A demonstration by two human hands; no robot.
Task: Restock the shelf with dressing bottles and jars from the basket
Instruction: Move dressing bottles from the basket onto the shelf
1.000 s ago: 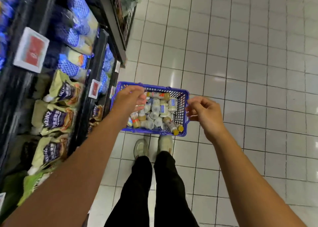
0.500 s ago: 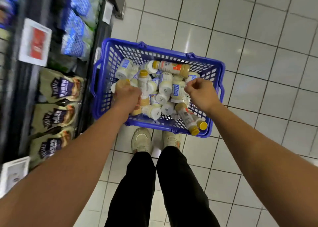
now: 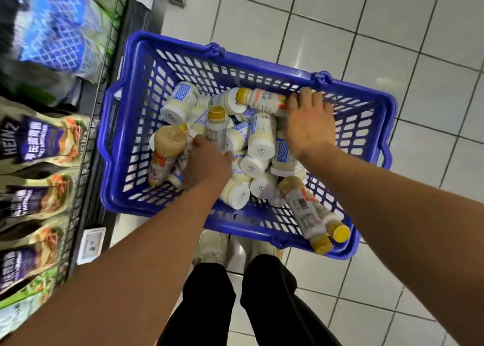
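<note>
A blue plastic basket [image 3: 136,193] stands on the tiled floor, filled with several white-lidded jars [image 3: 260,141] and dressing bottles. My left hand [image 3: 207,162] is down in the pile on the left. Its thumb and fingers curl round the base of an upright yellow-capped bottle [image 3: 216,127], next to a brown dressing bottle [image 3: 166,149]. My right hand [image 3: 309,128] reaches to the far side and grips the end of an orange-labelled bottle [image 3: 259,99] lying on top. Two more yellow-capped bottles [image 3: 306,209] lie at the near right corner.
The shelf [image 3: 89,146] runs along the left, close to the basket, holding Heinz mayonnaise pouches [image 3: 39,138] and blue-patterned packs [image 3: 55,31]. A price tag [image 3: 91,243] hangs on its edge. My legs and shoes [image 3: 212,246] stand just behind the basket. White floor tiles [image 3: 392,44] lie to the right.
The view has closed in on the basket. My right hand moved from the middle of the pile to the far orange-labelled bottle. My left hand sank deeper among the bottles.
</note>
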